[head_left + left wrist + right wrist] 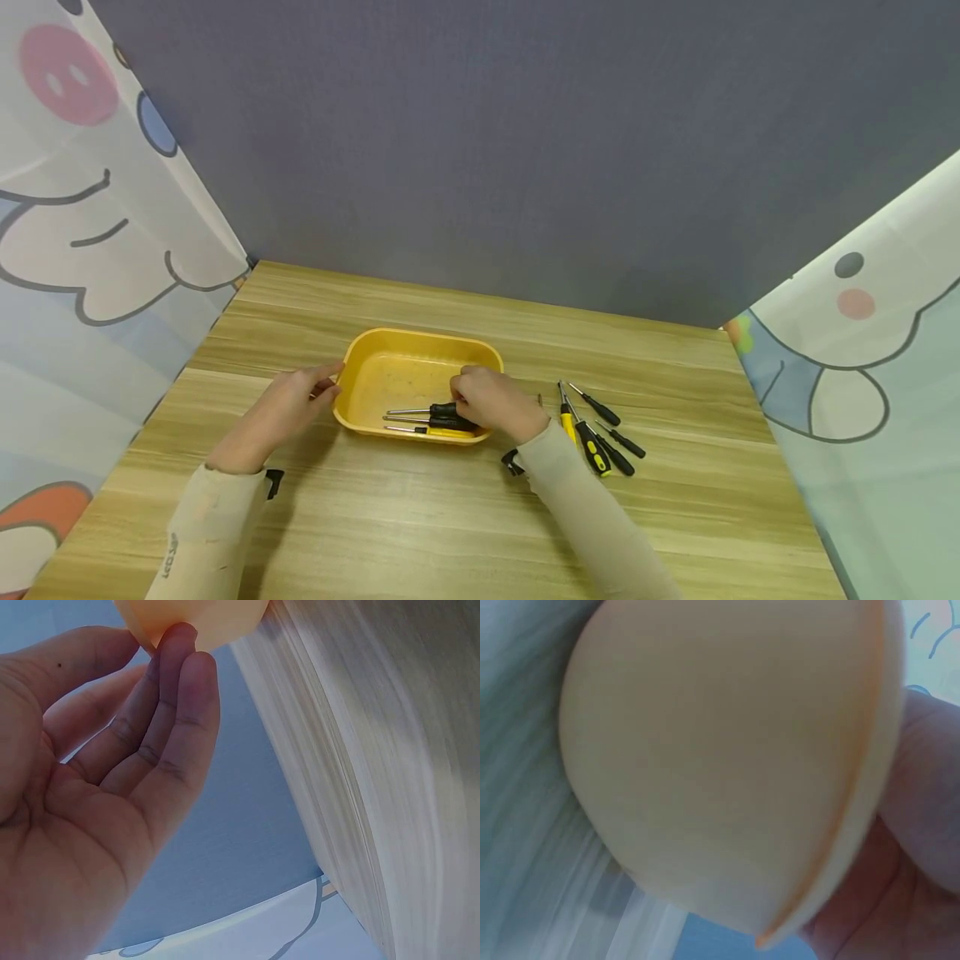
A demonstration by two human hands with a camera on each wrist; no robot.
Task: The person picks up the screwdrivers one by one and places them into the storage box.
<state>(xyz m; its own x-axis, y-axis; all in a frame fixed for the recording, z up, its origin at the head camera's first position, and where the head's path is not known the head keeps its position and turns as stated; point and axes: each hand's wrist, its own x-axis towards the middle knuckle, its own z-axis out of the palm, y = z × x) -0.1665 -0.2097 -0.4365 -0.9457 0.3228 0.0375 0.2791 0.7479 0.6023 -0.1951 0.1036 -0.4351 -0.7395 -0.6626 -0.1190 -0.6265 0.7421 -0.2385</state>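
Observation:
A yellow plastic tray (408,340) sits on the wooden table. My left hand (300,402) pinches the tray's left rim between thumb and fingers; the left wrist view shows these fingers (196,697) at the tray's edge. Over the tray's right end, my right hand (498,403) grips the handle of a black screwdriver (442,410), its shaft pointing left. Beside it in the tray lie another black screwdriver (442,422) and a yellow-and-black screwdriver (446,432). The right wrist view shows mostly the tray's outer wall (720,765), hiding those fingertips.
Right of the tray, several loose screwdrivers lie on the table (420,517), among them a black-and-yellow one (592,450) and a small black one (600,409). The right forearm partly covers this group. A grey wall (480,150) rises along the table's back edge.

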